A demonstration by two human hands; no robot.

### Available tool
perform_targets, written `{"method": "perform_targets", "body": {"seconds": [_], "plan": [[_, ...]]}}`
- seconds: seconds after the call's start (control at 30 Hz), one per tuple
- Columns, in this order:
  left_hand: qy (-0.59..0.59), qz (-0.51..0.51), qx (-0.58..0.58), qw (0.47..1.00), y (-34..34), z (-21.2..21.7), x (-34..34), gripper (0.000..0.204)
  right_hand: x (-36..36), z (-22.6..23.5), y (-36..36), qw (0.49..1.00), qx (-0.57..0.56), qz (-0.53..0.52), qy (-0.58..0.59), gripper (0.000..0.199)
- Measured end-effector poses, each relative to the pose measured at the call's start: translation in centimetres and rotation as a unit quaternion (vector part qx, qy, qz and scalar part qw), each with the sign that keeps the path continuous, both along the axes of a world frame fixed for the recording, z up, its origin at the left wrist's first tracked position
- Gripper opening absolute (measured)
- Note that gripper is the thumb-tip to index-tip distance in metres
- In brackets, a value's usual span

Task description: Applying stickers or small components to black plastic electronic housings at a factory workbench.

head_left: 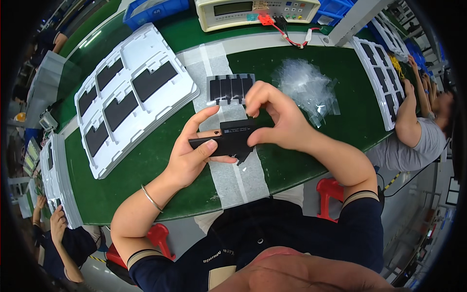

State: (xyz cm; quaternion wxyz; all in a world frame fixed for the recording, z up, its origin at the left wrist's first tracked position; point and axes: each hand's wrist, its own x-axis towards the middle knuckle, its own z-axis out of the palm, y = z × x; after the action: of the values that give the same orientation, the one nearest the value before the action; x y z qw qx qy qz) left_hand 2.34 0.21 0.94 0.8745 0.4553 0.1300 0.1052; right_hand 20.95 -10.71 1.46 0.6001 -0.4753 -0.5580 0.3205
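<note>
A flat black battery pack with a small printed label on its edge is tilted over the middle of the table. My left hand is closed on its left end, thumb in front and fingers behind. At its right end, the thumb of my right hand presses on the pack; the other fingers are curled above its upper edge. Just beyond my hands lies a sheet of black strips on a clear backing. To the right of it is a loose heap of clear plastic film pieces.
A stack of white trays with black packs stands on the left; more trays stand far right, near a co-worker's arm. A tester with red and black leads sits at the back. A pale strip crosses the green table.
</note>
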Motion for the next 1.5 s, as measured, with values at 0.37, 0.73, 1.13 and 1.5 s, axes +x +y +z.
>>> {"method": "perform_targets", "body": {"seconds": [0.37, 0.73, 1.13, 1.5], "plan": [[0.036, -0.003, 0.013, 0.999, 0.1, -0.5, -0.1, 0.053, 0.7, -0.1, 0.1, 0.978, -0.204, 0.035, 0.005, 0.018], [0.036, 0.04, 0.036, 0.998, -0.3, -0.7, 0.1, 0.053, 0.4, 0.0, 0.0, 0.991, -0.093, -0.04, -0.086, 0.017], [0.048, 0.001, 0.024, 0.999, 0.1, -0.4, 0.2, 0.056, 0.9, 0.0, 0.8, 0.965, -0.254, 0.032, 0.065, 0.018], [0.054, -0.017, 0.072, 0.996, -0.4, -0.7, 0.1, 0.054, 0.4, 0.3, 0.6, 0.98, -0.192, 0.046, 0.014, 0.006]]}}
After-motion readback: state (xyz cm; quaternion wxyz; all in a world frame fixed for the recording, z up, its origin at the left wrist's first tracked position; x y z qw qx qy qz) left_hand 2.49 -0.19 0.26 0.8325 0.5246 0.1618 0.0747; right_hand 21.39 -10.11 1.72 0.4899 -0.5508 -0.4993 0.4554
